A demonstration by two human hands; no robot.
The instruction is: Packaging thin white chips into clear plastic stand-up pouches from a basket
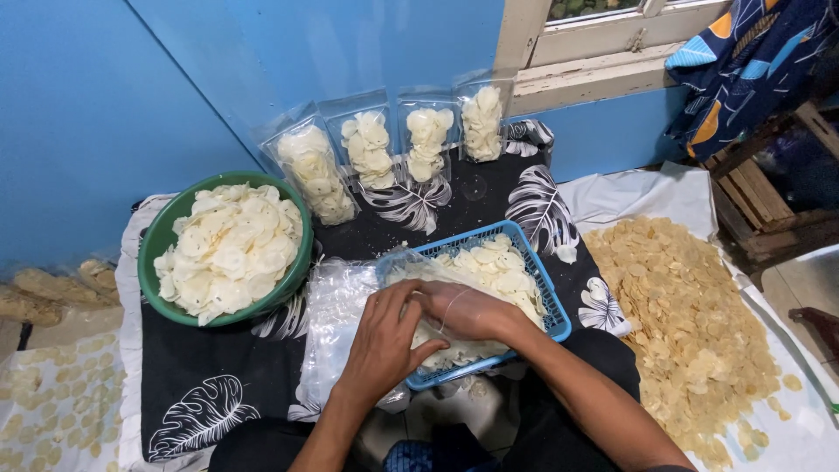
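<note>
1. A green bowl point(156, 249) heaped with pale white chips stands on the black leaf-print cloth point(205, 385).
2. Four filled clear packets point(367, 149) lean against the blue wall point(96, 105).
3. A spread of yellowish chips point(690, 323) lies on a white sheet point(638, 192).

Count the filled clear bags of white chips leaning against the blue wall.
4. The filled bags stand in a row behind the black cloth: far left, second, third, and rightmost below the window frame. None seems hidden.
</note>
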